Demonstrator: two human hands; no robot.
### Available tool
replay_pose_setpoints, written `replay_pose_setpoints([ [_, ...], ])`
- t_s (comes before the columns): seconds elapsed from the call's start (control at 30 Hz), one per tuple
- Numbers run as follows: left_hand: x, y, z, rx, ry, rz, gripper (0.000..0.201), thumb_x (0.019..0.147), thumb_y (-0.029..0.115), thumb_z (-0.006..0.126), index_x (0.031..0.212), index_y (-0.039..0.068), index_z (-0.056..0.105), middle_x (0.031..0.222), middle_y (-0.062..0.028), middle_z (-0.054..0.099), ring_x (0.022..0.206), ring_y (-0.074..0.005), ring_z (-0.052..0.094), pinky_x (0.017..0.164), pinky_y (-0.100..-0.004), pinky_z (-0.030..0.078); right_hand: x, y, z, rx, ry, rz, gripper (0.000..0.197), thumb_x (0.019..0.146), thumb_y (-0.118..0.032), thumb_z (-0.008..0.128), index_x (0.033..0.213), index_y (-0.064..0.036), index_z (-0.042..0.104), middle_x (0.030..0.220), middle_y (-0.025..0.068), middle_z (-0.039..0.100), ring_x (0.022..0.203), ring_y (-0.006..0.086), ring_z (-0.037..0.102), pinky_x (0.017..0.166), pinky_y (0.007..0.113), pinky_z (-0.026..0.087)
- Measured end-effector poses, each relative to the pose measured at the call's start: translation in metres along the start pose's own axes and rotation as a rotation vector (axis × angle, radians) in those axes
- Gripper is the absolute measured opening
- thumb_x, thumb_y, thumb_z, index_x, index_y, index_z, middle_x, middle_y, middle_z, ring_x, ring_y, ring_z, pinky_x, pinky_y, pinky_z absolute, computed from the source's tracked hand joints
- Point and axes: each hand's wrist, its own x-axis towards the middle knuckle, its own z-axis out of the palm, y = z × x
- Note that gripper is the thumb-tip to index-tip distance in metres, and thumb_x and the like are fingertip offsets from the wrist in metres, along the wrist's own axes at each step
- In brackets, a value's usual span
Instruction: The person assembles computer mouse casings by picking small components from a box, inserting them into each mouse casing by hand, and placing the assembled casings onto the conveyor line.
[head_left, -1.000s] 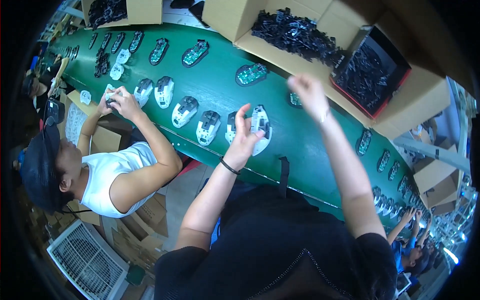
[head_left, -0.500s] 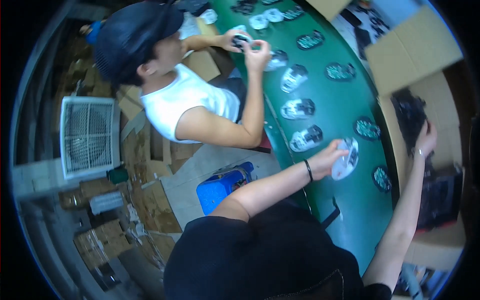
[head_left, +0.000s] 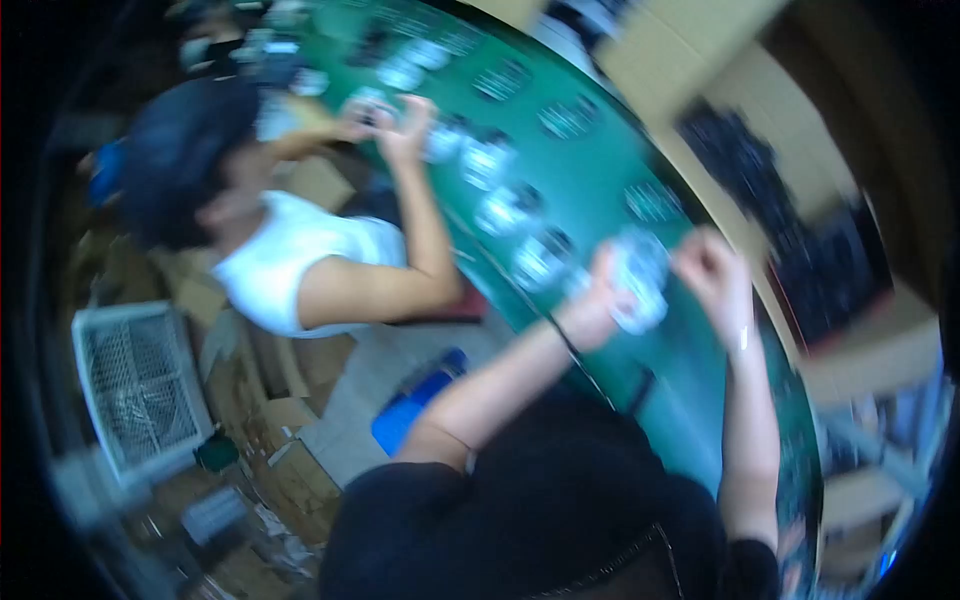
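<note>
My left hand grips a white, partly clear oval shell, shaped like a computer mouse housing, above the green table. Close to the shell's right side is my right hand, its fingers pinched together; motion blur hides what they hold, if anything. Beyond my left hand runs a row of similar shells with dark inner parts, the closest being one white shell. Farther right lie dark oval pieces with green-white patterning, among them one patterned piece.
An open cardboard box on the right holds a heap of black parts and a black tray-like thing. At the left, a co-worker in white handles a small piece. A blue stool and white fan stand left.
My right hand has come out of the cardboard box, leftward to beside the shell. My left hand still grips the shell. The whole view has shifted and blurred.
</note>
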Motion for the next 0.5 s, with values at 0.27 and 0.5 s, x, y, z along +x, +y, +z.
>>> replay_pose_setpoints([
  [0.27,-0.042,-0.020,0.019,0.389,-0.074,0.011,0.064,0.079,-0.001,0.049,0.134,0.014,0.021,0.115,-0.0042,0.044,0.097,-0.0113,0.049,0.071,-0.0244,0.046,-0.065,-0.022,0.035,-0.384,0.032,0.001,0.011,0.073,-0.010,0.064,0.074,-0.0031,0.056,0.065,0.0130,0.058,0.059,0.0284,0.058,0.054,0.037,0.046],
  [0.5,-0.049,-0.008,0.014,0.449,-0.178,0.172,0.070,0.071,-0.009,0.052,0.133,0.008,0.026,0.122,-0.0043,0.043,0.113,-0.0139,0.042,0.095,-0.0299,0.039,-0.072,-0.037,0.021,-0.307,0.158,-0.217,0.011,0.070,-0.007,0.066,0.081,-0.0033,0.063,0.084,0.0110,0.059,0.082,0.0284,0.056,0.075,0.036,0.044],
])
